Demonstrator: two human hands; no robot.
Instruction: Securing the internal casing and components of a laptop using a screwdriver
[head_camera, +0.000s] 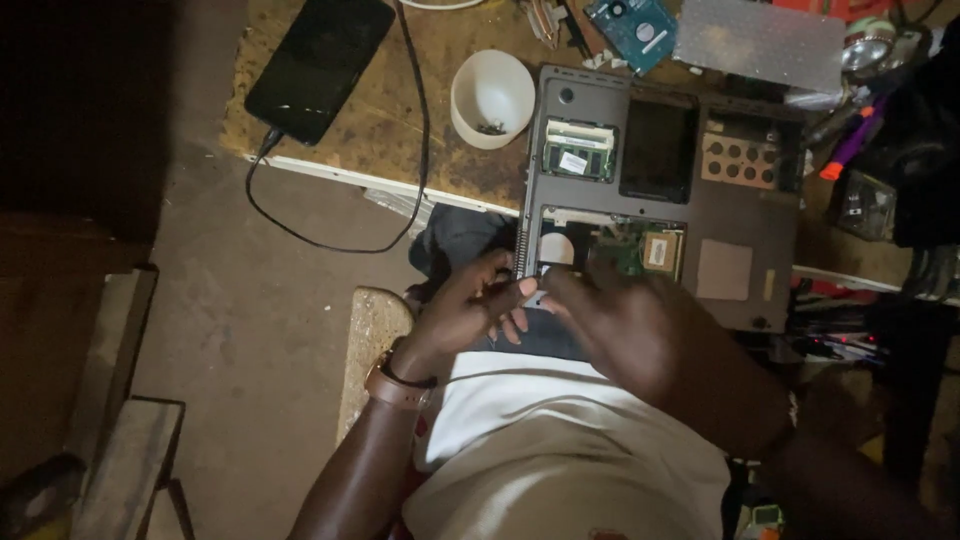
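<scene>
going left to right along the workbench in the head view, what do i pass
black tablet → white bowl → grey laptop base lying upside down with its covers off; the left hand and right hand meet at its near left corner → dark clutter of tools at the right edge

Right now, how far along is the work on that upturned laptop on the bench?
Done so far: the laptop lies bottom up with several bay covers off, memory and circuit board exposed, and small screws sit in the white bowl. In hand: the left hand and right hand meet at its near-left corner; what they pinch is too small to tell. Left: the main bottom shell is still on.
</scene>
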